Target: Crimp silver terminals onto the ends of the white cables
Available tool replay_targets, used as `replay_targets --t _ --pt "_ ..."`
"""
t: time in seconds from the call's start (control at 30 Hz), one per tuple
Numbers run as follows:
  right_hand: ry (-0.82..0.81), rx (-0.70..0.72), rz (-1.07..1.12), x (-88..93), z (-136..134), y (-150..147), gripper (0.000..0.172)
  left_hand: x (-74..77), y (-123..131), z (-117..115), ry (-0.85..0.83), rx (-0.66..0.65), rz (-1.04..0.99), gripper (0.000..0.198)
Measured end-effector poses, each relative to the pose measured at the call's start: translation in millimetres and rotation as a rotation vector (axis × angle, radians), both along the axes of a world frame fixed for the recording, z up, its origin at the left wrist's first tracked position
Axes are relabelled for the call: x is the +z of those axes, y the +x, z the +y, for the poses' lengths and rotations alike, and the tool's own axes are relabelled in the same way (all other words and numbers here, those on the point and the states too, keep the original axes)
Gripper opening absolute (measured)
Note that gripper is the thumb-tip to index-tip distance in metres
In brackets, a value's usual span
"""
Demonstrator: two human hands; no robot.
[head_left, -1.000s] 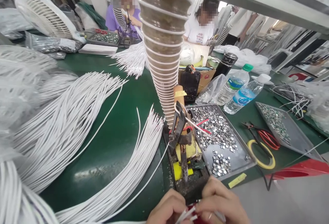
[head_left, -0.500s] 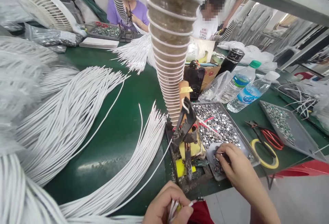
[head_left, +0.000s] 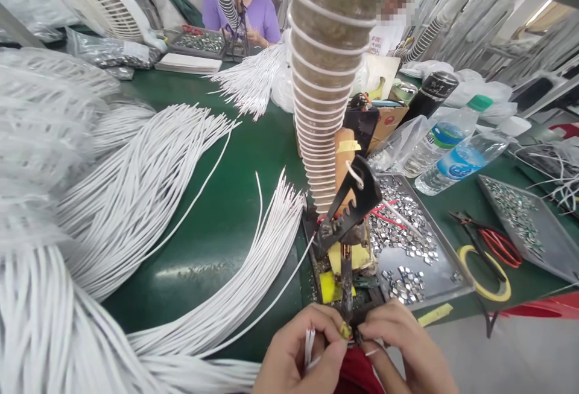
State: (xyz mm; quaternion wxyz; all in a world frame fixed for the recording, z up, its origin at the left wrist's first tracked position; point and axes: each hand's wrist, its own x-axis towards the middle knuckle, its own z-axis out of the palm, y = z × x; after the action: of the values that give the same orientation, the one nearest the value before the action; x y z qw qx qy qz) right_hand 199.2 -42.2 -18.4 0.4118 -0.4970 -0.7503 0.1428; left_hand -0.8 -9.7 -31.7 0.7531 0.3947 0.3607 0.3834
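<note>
White-sheathed wire ends (head_left: 309, 347) are pinched in the curled fingers of the left hand (head_left: 310, 349), low at the near edge of the green worktop (head_left: 271, 146). A small yellowish piece (head_left: 346, 329) shows at that hand's fingertips. The right hand (head_left: 402, 343) meets it from the other side, thumb and fingers drawn in close beside the yellowish piece; whether they grip anything cannot be told, the spot being too small and partly covered. Just beyond the hands stands a wooden-handled soldering iron (head_left: 344, 140), tip downward in a black clamp (head_left: 359, 189), with a ribbed extraction hose (head_left: 330, 50) descending behind it. To its right, a grey tray (head_left: 447, 270) holds scattered silvery metal connectors (head_left: 404, 284). Red-handled pliers (head_left: 500, 246) and a yellow tape roll (head_left: 474, 285) lie right of the tray, two plastic water bottles (head_left: 460, 165) beyond it. A curved bundle of white cables (head_left: 246, 291) stretches across the worktop left of the iron.
</note>
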Motion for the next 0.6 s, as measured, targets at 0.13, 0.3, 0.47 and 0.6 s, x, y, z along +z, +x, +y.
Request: replay_targets --t 0.13,0.3,0.47,0.6 --pt "-0.012 -0.020 -0.003 0.2 -1.0 -2.7 0.024 7.3 1.7 0.6 -0.085 -0.007 -0.029 0.038" --pt "0.035 -0.083 -0.063 2.1 -5.2 -3.5 0.025 13.0 2.0 3.7 -0.115 0.026 -0.038 0.038" --pt "0.135 -0.130 -0.127 -4.5 -6.7 -1.4 0.022 17.3 3.3 6.6 -0.150 0.047 -0.035 0.029" --pt "0.184 -0.141 -0.157 -8.0 -5.8 -5.7 0.020 21.1 5.4 10.2 -0.161 0.068 -0.034 0.024"
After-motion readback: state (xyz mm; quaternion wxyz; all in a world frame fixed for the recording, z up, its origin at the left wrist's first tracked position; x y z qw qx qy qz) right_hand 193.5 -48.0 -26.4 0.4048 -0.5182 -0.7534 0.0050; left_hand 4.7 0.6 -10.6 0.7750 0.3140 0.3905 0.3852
